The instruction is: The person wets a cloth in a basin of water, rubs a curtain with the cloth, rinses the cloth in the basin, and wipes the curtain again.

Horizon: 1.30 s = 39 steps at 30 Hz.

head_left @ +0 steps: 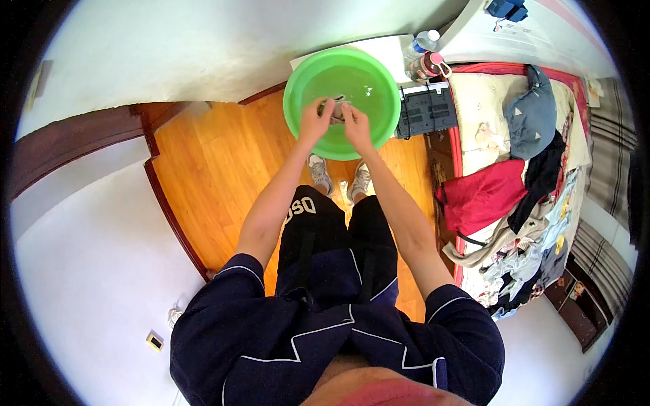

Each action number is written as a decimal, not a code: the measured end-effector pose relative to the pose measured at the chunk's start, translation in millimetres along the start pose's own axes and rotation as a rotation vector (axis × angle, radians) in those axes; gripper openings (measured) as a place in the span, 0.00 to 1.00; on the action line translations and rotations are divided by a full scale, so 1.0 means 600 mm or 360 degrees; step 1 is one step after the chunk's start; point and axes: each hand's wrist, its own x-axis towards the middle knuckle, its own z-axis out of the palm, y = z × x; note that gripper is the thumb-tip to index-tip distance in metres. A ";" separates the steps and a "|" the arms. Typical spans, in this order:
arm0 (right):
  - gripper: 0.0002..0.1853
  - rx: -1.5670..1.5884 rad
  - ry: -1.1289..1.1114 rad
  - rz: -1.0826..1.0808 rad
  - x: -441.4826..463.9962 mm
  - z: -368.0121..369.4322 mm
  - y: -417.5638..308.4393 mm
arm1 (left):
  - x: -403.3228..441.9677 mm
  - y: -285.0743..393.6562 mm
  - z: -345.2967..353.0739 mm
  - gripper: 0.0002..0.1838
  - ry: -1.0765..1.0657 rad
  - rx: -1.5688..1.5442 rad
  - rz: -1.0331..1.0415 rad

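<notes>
A round green basin (292,101) with water in it stands in front of me, on or by a white surface. Over its middle, my left hand (317,118) and my right hand (355,124) hold a small greyish cloth (338,110) between them. The fingers of both hands are closed on the cloth, the left hand on its left side and the right hand on its right side. Whether the cloth touches the water is hard to tell.
Right of the basin are a black device (428,111), a clear bottle (425,42) and a pink-lidded bottle (428,65). Further right, a bed (474,95) bears a red cloth (482,196), a grey-blue item (531,118) and several clothes. My shoes stand on the wooden floor (223,155).
</notes>
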 end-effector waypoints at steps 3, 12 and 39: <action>0.20 0.0322 -0.0057 -0.0031 -0.002 -0.002 -0.006 | -0.021 -0.006 -0.007 0.19 -0.0361 0.0201 0.0106; 0.20 0.0506 0.0278 -0.0004 0.018 -0.053 0.024 | -0.016 -0.031 -0.040 0.12 -0.0226 0.0468 0.0042; 0.20 -0.1159 -0.0300 -0.0606 0.029 -0.056 0.102 | -0.034 -0.062 -0.039 0.16 -0.0531 0.0926 0.0279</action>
